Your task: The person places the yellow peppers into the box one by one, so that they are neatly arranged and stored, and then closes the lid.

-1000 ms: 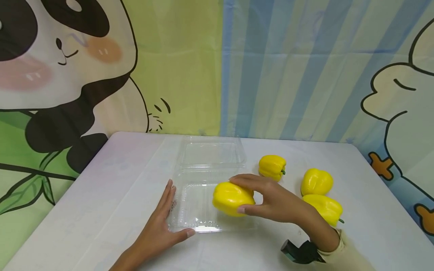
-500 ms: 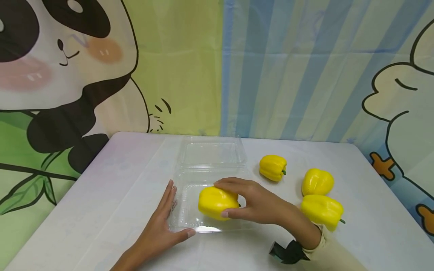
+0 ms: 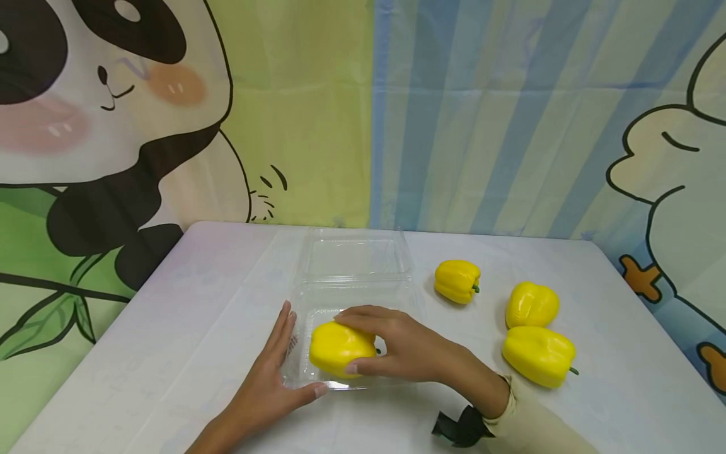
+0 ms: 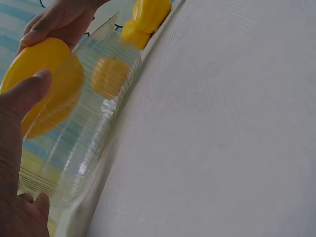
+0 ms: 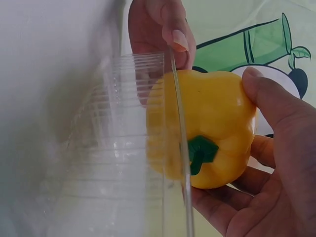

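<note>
The right grip [image 3: 397,343] pinches a pepper [image 3: 336,350], low in the middle of the frame, partly inside the box [image 3: 363,292]. It looks light, hard and slippery; best hold its fat sides. The left grip [image 3: 265,381], fingers straight, sits beside the box.

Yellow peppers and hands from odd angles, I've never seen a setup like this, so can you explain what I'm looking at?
There's no machine working here, just a person's two bare hands. The wide picture comes from a camera worn on the head, looking forward and down. The two tilted close-ups come from cameras worn on the wrists, one on each.

On the white table lies an open clear plastic box, its lid behind it. Three yellow peppers lie to its right.

The right hand holds a fourth pepper, its underside showing through the box's clear wall. The left hand sits at the box's left front corner.
</note>
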{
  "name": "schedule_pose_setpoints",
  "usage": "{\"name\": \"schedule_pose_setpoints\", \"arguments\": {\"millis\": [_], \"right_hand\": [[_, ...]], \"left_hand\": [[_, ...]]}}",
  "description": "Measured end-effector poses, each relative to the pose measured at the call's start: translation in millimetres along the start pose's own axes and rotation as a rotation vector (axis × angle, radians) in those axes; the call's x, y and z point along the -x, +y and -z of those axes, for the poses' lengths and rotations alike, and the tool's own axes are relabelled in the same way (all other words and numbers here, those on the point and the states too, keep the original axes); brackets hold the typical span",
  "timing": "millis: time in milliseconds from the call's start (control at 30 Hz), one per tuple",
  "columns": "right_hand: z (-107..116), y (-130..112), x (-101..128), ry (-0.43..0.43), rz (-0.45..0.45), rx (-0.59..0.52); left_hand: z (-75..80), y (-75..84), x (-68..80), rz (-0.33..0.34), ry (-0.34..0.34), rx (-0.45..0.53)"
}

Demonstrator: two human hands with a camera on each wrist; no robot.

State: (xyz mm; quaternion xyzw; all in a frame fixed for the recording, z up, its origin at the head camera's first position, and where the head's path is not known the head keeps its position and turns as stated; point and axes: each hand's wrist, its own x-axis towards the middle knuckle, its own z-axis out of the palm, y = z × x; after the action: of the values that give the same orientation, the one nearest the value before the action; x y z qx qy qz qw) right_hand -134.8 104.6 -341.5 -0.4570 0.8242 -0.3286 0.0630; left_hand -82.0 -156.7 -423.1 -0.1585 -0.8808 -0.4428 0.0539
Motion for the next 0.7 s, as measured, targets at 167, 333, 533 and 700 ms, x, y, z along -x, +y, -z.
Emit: {"name": "schedule_pose_setpoints", "arguments": {"millis": [167, 333, 533, 700], "right_hand": [[-3.3, -0.6, -3.6, 0.001, -0.009, 0.000], [-6.0, 0.0, -7.8, 0.005, -0.013, -0.025], [-10.5, 1.3, -14.1, -0.012, -0.018, -0.065], [-13.6, 1.6, -17.5, -0.025, -0.021, -0.076]], "left_hand": [[-0.6, 1.1, -0.7, 0.019, -0.003, -0.011], [-1.0, 0.2, -1.0, 0.020, 0.001, -0.005], [-0.6, -0.9, -0.3, 0.002, 0.004, 0.008], [0.3, 0.0, 0.2, 0.003, -0.001, 0.015]]}}
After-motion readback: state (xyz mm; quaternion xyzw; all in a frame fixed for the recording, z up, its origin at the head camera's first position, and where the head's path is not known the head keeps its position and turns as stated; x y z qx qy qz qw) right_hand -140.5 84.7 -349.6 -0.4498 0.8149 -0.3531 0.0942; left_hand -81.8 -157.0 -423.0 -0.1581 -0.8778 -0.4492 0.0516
